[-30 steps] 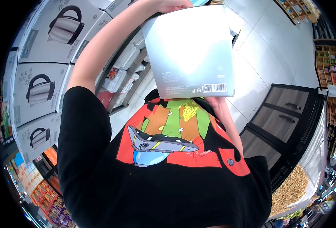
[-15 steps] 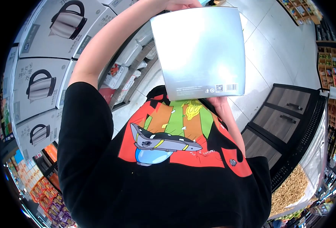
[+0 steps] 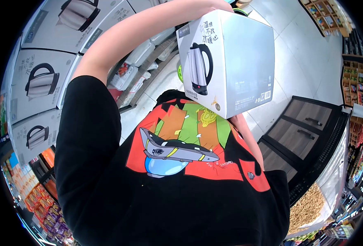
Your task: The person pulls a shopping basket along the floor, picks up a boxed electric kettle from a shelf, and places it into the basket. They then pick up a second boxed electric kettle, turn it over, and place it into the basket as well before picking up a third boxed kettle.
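Observation:
A white and silver electric kettle box [image 3: 249, 61] is held up in front of my chest, turned so a corner faces me. One side shows a picture of a steel kettle with a black handle; the plainer side has small print and a barcode. My left hand [image 3: 222, 5] is at the far top edge of the box, its fingers mostly hidden behind it. Underneath, my right hand [image 3: 237, 120] supports the box near its lower corner, with the fingers out of sight below it.
Stacked kettle boxes [image 3: 42, 80] rise on my left, beside a low shelf [image 3: 138, 78] of packaged goods. On the right stand a dark wood-panelled display bin [image 3: 298, 127] and a heap of what looks like peanuts [image 3: 306, 209]. Pale floor tiles [image 3: 298, 61] lie ahead.
The kettle box has rotated, bringing the side with the kettle picture into view, and has shifted slightly right. My left arm has swung further across its top. Something green now shows behind the box.

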### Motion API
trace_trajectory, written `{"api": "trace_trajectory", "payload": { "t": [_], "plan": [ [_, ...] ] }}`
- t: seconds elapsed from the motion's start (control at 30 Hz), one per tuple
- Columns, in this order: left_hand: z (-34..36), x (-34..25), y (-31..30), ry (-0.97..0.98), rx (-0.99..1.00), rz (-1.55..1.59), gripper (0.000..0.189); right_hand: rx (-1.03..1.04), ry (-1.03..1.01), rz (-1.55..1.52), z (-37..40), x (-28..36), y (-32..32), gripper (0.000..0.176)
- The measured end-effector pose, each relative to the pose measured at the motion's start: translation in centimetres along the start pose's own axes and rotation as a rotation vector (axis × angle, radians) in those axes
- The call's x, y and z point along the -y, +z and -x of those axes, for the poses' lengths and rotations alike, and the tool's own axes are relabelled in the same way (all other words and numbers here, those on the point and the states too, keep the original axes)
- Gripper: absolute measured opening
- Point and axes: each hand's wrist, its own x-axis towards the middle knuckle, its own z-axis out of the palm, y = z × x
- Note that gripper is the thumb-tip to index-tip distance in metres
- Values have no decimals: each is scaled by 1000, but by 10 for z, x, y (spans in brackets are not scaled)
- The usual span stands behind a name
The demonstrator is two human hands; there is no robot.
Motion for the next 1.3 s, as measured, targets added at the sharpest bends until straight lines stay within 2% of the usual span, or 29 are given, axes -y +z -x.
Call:
{"api": "trace_trajectory", "payload": {
  "t": [0.1, 0.17, 0.27, 0.33, 0.4, 0.43, 0.47, 0.53, 0.6, 0.7, 0.8, 0.93, 1.03, 1.13, 1.2, 1.3],
  "plan": [
    [6, -7, 4, -7, -22, 15, 18, -9, -39, 37, 1, 1, 1, 60],
    [3, -12, 4, -47, 19, 157, 19, -13, -99, 89, -1, 4, 4, 60],
    [-19, -8, -6, -112, 170, 562, 17, -15, -242, 221, -1, 8, 13, 60],
    [-24, -6, -17, -50, 333, 682, 14, -18, -335, 294, 0, 11, 19, 59],
    [-17, -11, -27, -2, 388, 747, 17, -13, -416, 350, -2, 15, 25, 59],
    [-13, -13, -31, 64, 385, 730, 21, -7, -453, 371, -3, 16, 28, 59],
    [-8, -16, -35, 111, 413, 657, 12, 2, -490, 391, -5, 17, 30, 59],
    [9, -29, -42, 137, 364, 566, 12, 24, -520, 336, -8, 22, 37, 59],
    [20, -38, -45, 269, 471, 480, 16, 45, -510, 212, -14, 26, 44, 58],
    [39, -50, -42, 383, 336, 329, 21, 52, -442, -54, -28, 32, 55, 54],
    [54, -59, -49, 462, 166, 293, 24, 4, -480, -140, -46, 37, 80, 55],
    [68, -80, -74, 530, -192, 267, 20, 162, -381, -74, -72, 45, 130, 55],
    [86, -101, -105, 524, -407, 174, 16, 371, -268, 223, -85, 41, 178, 56],
    [82, -111, -146, 669, -612, 115, 12, 326, -207, 332, -100, 42, 220, 58],
    [98, -124, -174, 687, -701, 104, 12, 444, -115, 311, -110, 45, 240, 56],
    [106, -126, -213, 685, -767, 147, 10, 512, -80, 331, -112, 38, 268, 58]
  ]
}}
